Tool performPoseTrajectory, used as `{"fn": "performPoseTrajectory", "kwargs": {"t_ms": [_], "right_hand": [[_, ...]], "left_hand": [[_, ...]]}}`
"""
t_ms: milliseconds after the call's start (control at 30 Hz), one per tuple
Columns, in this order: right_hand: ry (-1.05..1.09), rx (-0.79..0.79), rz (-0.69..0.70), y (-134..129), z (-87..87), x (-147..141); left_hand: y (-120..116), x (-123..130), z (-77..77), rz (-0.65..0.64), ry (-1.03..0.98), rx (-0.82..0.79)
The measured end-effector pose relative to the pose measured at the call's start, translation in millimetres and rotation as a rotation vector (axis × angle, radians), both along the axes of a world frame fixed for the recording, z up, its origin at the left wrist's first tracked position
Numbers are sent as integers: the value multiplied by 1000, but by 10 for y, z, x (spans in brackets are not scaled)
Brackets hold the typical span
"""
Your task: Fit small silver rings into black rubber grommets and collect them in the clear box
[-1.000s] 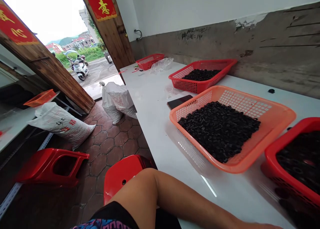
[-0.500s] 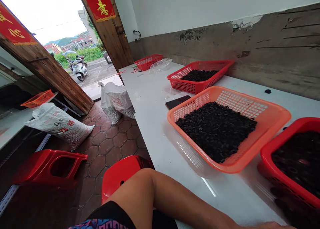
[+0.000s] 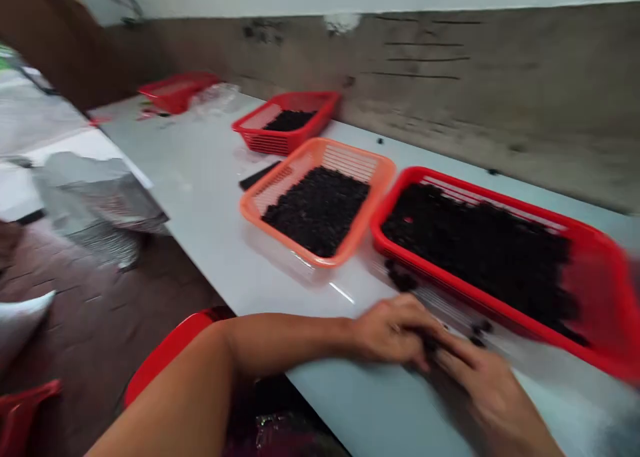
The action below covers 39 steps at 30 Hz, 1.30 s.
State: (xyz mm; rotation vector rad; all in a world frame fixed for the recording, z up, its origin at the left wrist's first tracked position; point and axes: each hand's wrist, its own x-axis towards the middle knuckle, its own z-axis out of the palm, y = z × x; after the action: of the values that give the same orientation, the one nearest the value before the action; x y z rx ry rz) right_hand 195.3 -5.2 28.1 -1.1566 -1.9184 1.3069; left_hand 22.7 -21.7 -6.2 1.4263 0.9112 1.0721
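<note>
Over the white table (image 3: pixel 210 224), my two hands meet in front of a long red basket (image 3: pixel 607 257) heaped with small black parts (image 3: pixel 480 250). My left hand (image 3: pixel 393 330) has its fingers curled together. Opposite it, my right hand (image 3: pixel 493 387) reaches in with its fingertips pressed close to the left ones. Dark small black pieces (image 3: pixel 429 345) show between the fingers of both hands; blur hides their exact shape and number. A few loose black parts (image 3: pixel 400 277) lie against the basket's near side, and others (image 3: pixel 480 330) rest close to my right hand.
Left of the red basket stands an orange basket (image 3: pixel 320 260) of black parts. Farther back are a smaller red basket (image 3: pixel 325 107), a dark flat object (image 3: pixel 259 175), clear plastic (image 3: pixel 215 97) and another red basket (image 3: pixel 175 94). A red stool (image 3: pixel 165 350) and white sacks (image 3: pixel 100 204) stand beside the table.
The view has swung to the right, bringing the whole long red basket and my right hand into sight. My left hand, at the bottom edge before, now shows fully, touching the right.
</note>
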Motion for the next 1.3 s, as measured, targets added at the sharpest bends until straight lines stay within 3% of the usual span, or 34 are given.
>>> {"fn": "performPoseTrajectory", "kwargs": {"t_ms": [100,200,567,700,800,867,967,1067,1133,1200,1300], "right_hand": [[240,-391,-62,-139,6,-32],[384,-496,-122,-183,2,-98],[472,-503,-181,-197,-64,-57],[467,-484,-215,-198,-47,-88],[344,-358,-227,-260,68,-104],[249,-158,-288,-283,215,-39],[89,278,-500,-164,526,295],[-90,628,-794,181,862,865],[-231,650,-867,428,1040,1203],[-427,610,-926,551,1150,1365],[-491,744,-923,387,1148,1232]], "left_hand": [[-8,-78,107,181,-42,-27],[22,-86,154,239,-58,-104],[-43,-62,158,189,30,-150],[34,-126,125,310,129,-31],[140,-231,68,479,303,157],[210,-298,29,547,468,248],[274,-354,-7,590,664,287],[286,-358,-6,566,735,270],[283,-348,4,540,765,251],[280,-339,13,517,803,241],[281,-335,17,481,857,252]]}}
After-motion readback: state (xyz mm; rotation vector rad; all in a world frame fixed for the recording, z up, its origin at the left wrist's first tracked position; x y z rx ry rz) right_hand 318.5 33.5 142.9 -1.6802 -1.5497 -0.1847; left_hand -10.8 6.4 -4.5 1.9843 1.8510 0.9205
